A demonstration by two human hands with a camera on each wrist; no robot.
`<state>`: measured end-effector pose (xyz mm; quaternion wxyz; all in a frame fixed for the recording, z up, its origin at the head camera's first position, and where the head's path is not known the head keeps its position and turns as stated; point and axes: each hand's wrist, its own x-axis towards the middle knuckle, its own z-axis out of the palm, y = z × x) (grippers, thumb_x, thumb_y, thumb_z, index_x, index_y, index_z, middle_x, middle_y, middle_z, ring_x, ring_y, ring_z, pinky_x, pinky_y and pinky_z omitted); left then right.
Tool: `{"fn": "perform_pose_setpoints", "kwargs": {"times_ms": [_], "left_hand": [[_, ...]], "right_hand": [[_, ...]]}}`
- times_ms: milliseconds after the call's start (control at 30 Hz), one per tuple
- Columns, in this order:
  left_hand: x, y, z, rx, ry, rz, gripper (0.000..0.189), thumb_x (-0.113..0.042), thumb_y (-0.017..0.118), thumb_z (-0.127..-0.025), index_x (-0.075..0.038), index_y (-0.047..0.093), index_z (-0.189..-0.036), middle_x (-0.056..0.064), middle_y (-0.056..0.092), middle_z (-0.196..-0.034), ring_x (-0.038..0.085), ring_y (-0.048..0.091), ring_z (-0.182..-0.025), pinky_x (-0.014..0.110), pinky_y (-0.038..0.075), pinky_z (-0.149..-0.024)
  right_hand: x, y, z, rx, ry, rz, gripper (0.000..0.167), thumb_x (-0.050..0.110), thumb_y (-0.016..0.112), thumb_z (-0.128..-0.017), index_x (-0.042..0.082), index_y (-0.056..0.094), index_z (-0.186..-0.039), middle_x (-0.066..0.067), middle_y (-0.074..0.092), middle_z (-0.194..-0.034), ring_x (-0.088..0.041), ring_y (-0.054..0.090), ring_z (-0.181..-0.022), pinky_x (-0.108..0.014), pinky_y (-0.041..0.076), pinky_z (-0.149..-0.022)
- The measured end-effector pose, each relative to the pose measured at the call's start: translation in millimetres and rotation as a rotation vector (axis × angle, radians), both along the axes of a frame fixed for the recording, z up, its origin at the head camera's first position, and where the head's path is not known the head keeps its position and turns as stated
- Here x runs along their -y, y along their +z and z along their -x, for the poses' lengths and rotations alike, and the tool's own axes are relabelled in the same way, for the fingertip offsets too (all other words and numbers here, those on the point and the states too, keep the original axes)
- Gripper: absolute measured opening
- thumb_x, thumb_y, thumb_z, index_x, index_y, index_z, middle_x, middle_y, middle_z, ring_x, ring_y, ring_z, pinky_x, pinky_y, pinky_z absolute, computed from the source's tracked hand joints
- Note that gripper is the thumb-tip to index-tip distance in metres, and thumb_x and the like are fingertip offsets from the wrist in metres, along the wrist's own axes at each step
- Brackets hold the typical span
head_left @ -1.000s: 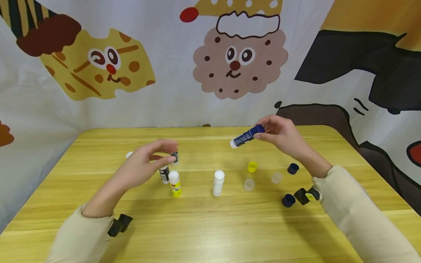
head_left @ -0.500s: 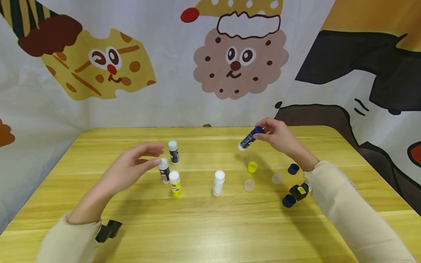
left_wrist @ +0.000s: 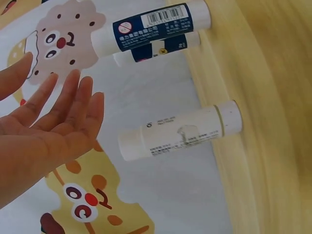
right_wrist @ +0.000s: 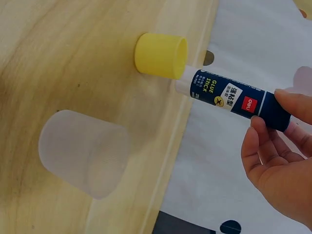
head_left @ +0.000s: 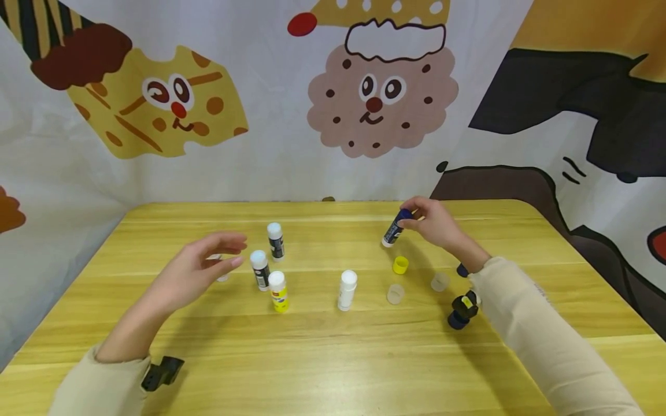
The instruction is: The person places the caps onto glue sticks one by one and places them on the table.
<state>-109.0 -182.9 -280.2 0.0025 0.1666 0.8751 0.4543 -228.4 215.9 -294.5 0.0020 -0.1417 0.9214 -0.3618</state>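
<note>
My right hand [head_left: 434, 224] pinches a navy glue stick [head_left: 394, 230] by its capped top. The stick leans, its white base low over the table behind the yellow cap [head_left: 400, 265]; whether it touches the wood I cannot tell. In the right wrist view its label [right_wrist: 229, 95] reads "GLUE STICK". My left hand [head_left: 189, 277] hovers with loose fingers and holds nothing. Beside it stand two navy-labelled glue sticks [head_left: 261, 271] and a yellow-labelled one [head_left: 278, 292], all uncapped-looking with white tops. A white glue stick [left_wrist: 180, 130] is partly hidden behind that hand in the head view.
Another white glue stick [head_left: 346, 290] stands mid-table. Two translucent caps [head_left: 395, 294] lie right of it. One navy cap [head_left: 458, 320] sits below my right wrist camera, another [head_left: 462, 270] is partly behind the sleeve. A printed cloth [head_left: 270, 173] hangs behind the wooden table [head_left: 312, 370].
My left hand has drawn back left from the rear navy glue stick, which stands on the table. My right hand has lowered its glue stick and turned it more upright.
</note>
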Motion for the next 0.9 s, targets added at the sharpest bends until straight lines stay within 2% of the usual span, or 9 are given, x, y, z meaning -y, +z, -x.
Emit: {"fn": "perform_pose_setpoints", "kwargs": {"times_ms": [267, 500, 767, 900], "left_hand": [[5.8, -8.0, 0.3, 0.003, 0.005, 0.002, 0.038, -0.016, 0.054, -0.093, 0.0, 0.047, -0.127, 0.016, 0.053, -0.12, 0.029, 0.052, -0.107, 0.038, 0.045, -0.085], [8.7, -14.5, 2.1, 0.005, 0.012, 0.001, 0.038, -0.015, 0.056, -0.092, 0.001, 0.048, -0.125, 0.016, 0.053, -0.12, 0.03, 0.053, -0.106, 0.042, 0.044, -0.087], [8.9, -20.5, 4.5, 0.023, 0.009, -0.003, 0.038, -0.014, 0.056, -0.092, 0.003, 0.047, -0.125, 0.019, 0.053, -0.119, 0.033, 0.051, -0.107, 0.046, 0.042, -0.088], [8.6, -23.7, 5.4, 0.032, 0.006, -0.006, 0.038, -0.014, 0.057, -0.091, 0.003, 0.047, -0.125, 0.019, 0.053, -0.119, 0.034, 0.05, -0.109, 0.047, 0.042, -0.088]], "right_hand": [[-1.2, -6.5, 3.1, -0.001, -0.008, 0.007, 0.028, 0.009, 0.064, -0.086, -0.003, 0.057, -0.111, -0.016, 0.058, -0.097, -0.028, 0.052, -0.086, -0.033, 0.043, -0.064], [-0.7, -11.0, 4.4, 0.0, -0.018, 0.048, 0.03, 0.01, 0.065, -0.085, -0.005, 0.056, -0.11, -0.018, 0.057, -0.1, -0.029, 0.052, -0.089, -0.032, 0.043, -0.066], [0.9, -16.6, 6.8, 0.023, -0.057, 0.11, 0.027, 0.011, 0.067, -0.084, -0.002, 0.058, -0.106, -0.015, 0.056, -0.099, -0.026, 0.051, -0.086, -0.03, 0.043, -0.065], [1.5, -17.8, 7.6, 0.038, -0.059, 0.129, 0.026, 0.011, 0.067, -0.084, -0.002, 0.058, -0.105, -0.014, 0.056, -0.099, -0.026, 0.051, -0.087, -0.034, 0.044, -0.067]]}}
